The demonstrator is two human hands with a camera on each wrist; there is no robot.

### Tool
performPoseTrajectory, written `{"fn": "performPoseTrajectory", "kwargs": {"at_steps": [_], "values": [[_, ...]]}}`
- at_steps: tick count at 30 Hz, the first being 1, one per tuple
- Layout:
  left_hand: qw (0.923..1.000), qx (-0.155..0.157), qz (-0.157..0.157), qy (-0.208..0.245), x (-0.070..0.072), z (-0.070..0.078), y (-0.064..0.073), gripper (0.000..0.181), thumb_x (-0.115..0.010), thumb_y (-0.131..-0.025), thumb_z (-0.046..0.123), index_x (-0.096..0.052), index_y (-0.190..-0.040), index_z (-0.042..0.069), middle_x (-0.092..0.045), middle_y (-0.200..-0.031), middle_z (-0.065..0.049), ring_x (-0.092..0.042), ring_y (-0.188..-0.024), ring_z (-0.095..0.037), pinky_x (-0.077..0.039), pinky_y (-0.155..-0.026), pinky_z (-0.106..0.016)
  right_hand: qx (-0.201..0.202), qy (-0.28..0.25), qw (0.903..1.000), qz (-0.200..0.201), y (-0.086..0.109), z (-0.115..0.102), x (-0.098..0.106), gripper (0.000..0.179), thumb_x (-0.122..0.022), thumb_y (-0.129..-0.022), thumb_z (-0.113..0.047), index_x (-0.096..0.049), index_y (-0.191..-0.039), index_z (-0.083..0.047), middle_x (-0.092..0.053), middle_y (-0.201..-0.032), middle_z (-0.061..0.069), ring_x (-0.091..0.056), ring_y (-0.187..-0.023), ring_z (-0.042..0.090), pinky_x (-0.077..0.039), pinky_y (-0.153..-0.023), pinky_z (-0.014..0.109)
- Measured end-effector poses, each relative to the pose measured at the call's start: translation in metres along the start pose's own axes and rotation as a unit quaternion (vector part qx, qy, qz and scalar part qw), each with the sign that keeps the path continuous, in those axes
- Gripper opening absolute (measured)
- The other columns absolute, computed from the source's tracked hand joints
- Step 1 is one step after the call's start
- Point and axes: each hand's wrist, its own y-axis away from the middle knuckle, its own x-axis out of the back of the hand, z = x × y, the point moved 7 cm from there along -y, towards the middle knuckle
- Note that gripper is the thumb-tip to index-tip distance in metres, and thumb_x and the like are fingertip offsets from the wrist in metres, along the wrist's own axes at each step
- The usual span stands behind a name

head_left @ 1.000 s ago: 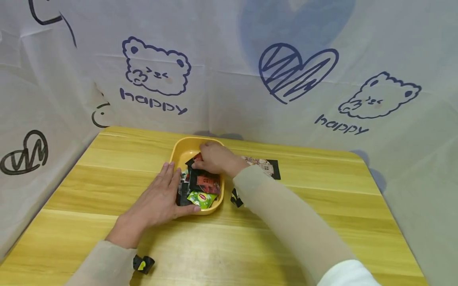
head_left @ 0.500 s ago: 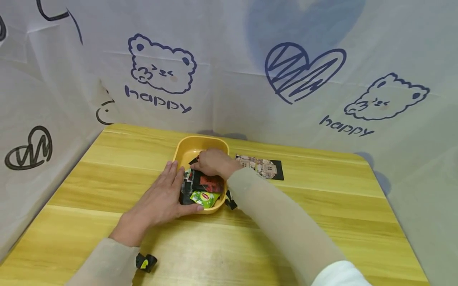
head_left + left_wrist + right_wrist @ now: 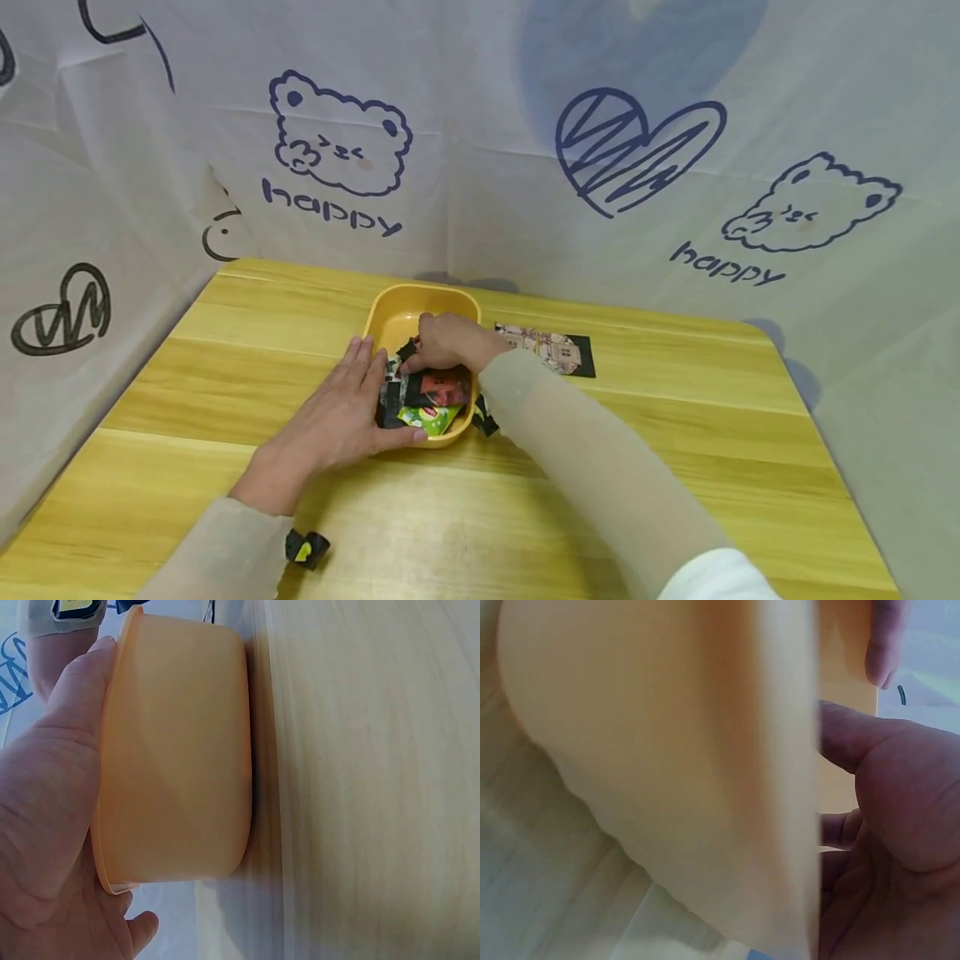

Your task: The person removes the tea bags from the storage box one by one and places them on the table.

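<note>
A yellow plastic bin (image 3: 384,312) stands on the wooden table, holding several packets. My left hand (image 3: 326,425) rests along its left rim with straight fingers, the thumb at the near corner. In the left wrist view, that hand (image 3: 56,795) lies against the rim of the bin (image 3: 176,750). My right hand (image 3: 450,342) reaches inside, fingers curled, and pinches a black sachet (image 3: 407,347) mostly hidden by the hand. Below lie a black sachet with a red house picture (image 3: 442,388) and a green tea-bag packet (image 3: 429,419). The bin wall hides the right fingertips in the right wrist view.
Flat black packets with pale house pictures (image 3: 558,354) lie right of the bin, partly behind the right forearm. A black wrist camera mount (image 3: 307,550) shows by the left sleeve. A white printed cloth (image 3: 487,192) hangs behind the table (image 3: 637,492).
The view has shifted slightly. My right hand has moved a little toward me inside the bin, and the red-house sachet now covers more of the green packet. The left hand stays on the rim.
</note>
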Motion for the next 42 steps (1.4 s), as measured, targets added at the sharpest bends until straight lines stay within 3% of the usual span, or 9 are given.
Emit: {"fn": "performPoseTrajectory", "kwargs": {"at_steps": [10,19,21,28,32,35,39,42], "values": [[1.0000,-0.005,0.002,0.002,0.000,0.004,-0.001,0.136,-0.055,-0.081,0.093,-0.022,-0.163,-0.010,-0.007,-0.173,-0.032,-0.002,-0.163,-0.045,-0.014,-0.132,-0.057,0.004,-0.009,0.9997,0.020,0.005,0.001,0.002,0.100,-0.078,-0.088,-0.061,-0.037,-0.160,-0.006,-0.060,-0.145,0.015,-0.058,-0.134,0.031,-0.051,-0.111,0.044],[1.0000,-0.006,0.002,0.005,0.001,0.005,-0.001,0.137,-0.055,-0.080,0.094,-0.021,-0.164,-0.010,-0.006,-0.173,-0.032,-0.001,-0.163,-0.045,-0.014,-0.132,-0.057,0.031,0.015,0.9987,0.036,0.009,0.001,0.006,0.085,-0.079,-0.087,-0.059,-0.053,-0.146,-0.003,-0.055,-0.140,0.015,-0.055,-0.123,0.025,-0.050,-0.108,0.036],[1.0000,-0.005,0.002,0.005,0.001,0.005,-0.001,0.138,-0.054,-0.080,0.095,-0.021,-0.164,-0.010,-0.006,-0.173,-0.032,-0.001,-0.163,-0.045,-0.014,-0.132,-0.057,0.033,0.013,0.9987,0.037,0.008,0.002,0.006,0.087,-0.079,-0.087,-0.058,-0.051,-0.148,-0.001,-0.055,-0.141,0.016,-0.054,-0.126,0.026,-0.049,-0.110,0.036],[1.0000,-0.005,0.002,0.006,0.000,0.005,-0.002,0.139,-0.052,-0.079,0.096,-0.021,-0.164,-0.010,-0.006,-0.173,-0.032,-0.002,-0.163,-0.045,-0.015,-0.132,-0.057,0.037,-0.027,0.9980,0.044,0.008,0.006,0.009,0.111,-0.081,-0.087,-0.051,-0.021,-0.165,0.001,-0.053,-0.153,0.020,-0.050,-0.144,0.032,-0.043,-0.121,0.040],[1.0000,-0.004,0.000,0.003,0.000,0.005,-0.002,0.138,-0.053,-0.079,0.096,-0.023,-0.163,-0.010,-0.006,-0.173,-0.033,-0.002,-0.163,-0.046,-0.015,-0.132,-0.057,0.065,-0.022,0.9947,0.077,0.015,0.006,0.018,0.098,-0.083,-0.085,-0.050,-0.036,-0.156,-0.002,-0.057,-0.143,0.015,-0.056,-0.133,0.029,-0.047,-0.115,0.038],[1.0000,0.000,-0.004,0.000,0.001,0.005,-0.002,0.135,-0.056,-0.081,0.093,-0.024,-0.163,-0.010,-0.006,-0.173,-0.033,-0.002,-0.163,-0.045,-0.014,-0.132,-0.058,0.080,-0.016,0.9917,0.100,0.024,0.008,0.027,0.093,-0.084,-0.085,-0.049,-0.042,-0.155,-0.004,-0.055,-0.145,0.015,-0.053,-0.135,0.029,-0.047,-0.115,0.040],[0.9999,0.008,-0.009,-0.011,0.003,0.003,0.000,0.132,-0.058,-0.082,0.090,-0.024,-0.164,-0.008,-0.007,-0.173,-0.032,-0.001,-0.163,-0.044,-0.012,-0.132,-0.059,0.087,-0.029,0.9898,0.109,0.035,0.014,0.034,0.104,-0.086,-0.085,-0.046,-0.033,-0.163,-0.002,-0.044,-0.158,0.020,-0.045,-0.146,0.034,-0.044,-0.120,0.044],[0.9997,0.009,-0.011,-0.021,0.005,0.003,0.001,0.133,-0.055,-0.082,0.092,-0.023,-0.164,-0.007,-0.007,-0.173,-0.031,-0.002,-0.163,-0.045,-0.011,-0.132,-0.060,0.090,-0.041,0.9888,0.111,0.042,0.021,0.036,0.106,-0.088,-0.084,-0.045,-0.032,-0.163,-0.002,-0.042,-0.159,0.020,-0.044,-0.146,0.035,-0.043,-0.121,0.045]]}}
